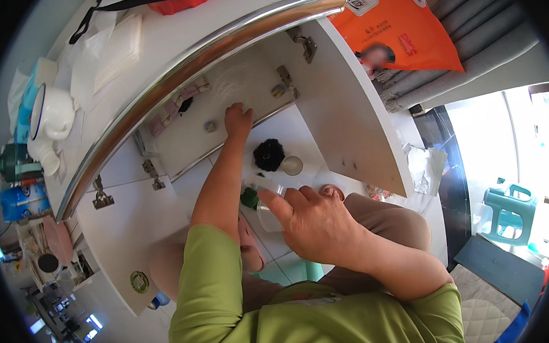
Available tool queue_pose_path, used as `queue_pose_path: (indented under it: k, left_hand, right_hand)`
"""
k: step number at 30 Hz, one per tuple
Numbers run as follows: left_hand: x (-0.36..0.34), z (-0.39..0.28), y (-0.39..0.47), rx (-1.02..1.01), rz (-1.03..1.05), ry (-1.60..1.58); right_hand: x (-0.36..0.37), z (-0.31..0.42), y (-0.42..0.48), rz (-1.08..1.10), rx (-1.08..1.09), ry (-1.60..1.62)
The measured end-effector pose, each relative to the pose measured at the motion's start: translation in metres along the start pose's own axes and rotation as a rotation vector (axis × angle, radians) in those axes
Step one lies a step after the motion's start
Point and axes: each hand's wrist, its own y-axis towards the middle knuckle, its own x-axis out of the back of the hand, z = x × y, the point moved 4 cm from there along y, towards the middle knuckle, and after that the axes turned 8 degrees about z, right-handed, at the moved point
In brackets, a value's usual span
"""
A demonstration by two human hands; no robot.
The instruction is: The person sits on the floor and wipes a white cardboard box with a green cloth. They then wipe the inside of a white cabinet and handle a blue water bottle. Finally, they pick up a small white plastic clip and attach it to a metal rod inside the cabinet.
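Observation:
My left hand [238, 121] reaches into an open white cabinet, low over its bottom panel [257, 108]. Its fingers are bent and partly hidden, so whether they hold anything is unclear. A small round object [210, 126] lies on the panel to the left of that hand; a similar one [277, 90] is near the right hinge. Above my lap, my right hand [321, 225] grips a clear, see-through container [270, 217]. Beyond it on the tiled floor are a black fluffy object [269, 155], a round clear vessel [292, 166] and a dark green item [249, 198].
The right cabinet door [359, 106] and left door [129, 244] stand open on either side. Pink packages [171, 110] line the cabinet's left part. A metal-trimmed counter edge [212, 49] overhangs the opening. An orange bag [402, 25] hangs at upper right; a teal stool [511, 212] stands farther right.

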Motion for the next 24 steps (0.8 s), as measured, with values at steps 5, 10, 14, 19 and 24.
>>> queue_pose_path:
  k: [5, 10, 14, 19, 24]
  left_hand:
    - [-0.012, -0.021, 0.019, 0.202, -0.008, 0.172]
    - [-0.018, -0.003, 0.037, 0.301, 0.127, 0.134]
    - [-0.013, -0.016, 0.026, 0.285, 0.106, 0.079]
    - [0.012, -0.001, 0.01, 0.269, 0.013, -0.556]
    - [0.054, -0.027, -0.033, 0.241, 0.226, -1.001]
  right_hand:
    - [-0.005, -0.004, -0.001, 0.024, -0.056, 0.067]
    - [-0.009, -0.006, -0.003, 0.022, -0.035, 0.089]
    - [-0.008, -0.009, -0.005, -0.008, -0.02, 0.012]
    - [-0.005, -0.008, -0.006, 0.045, -0.067, 0.008]
    - [-0.009, -0.01, -0.012, 0.053, -0.159, 0.091]
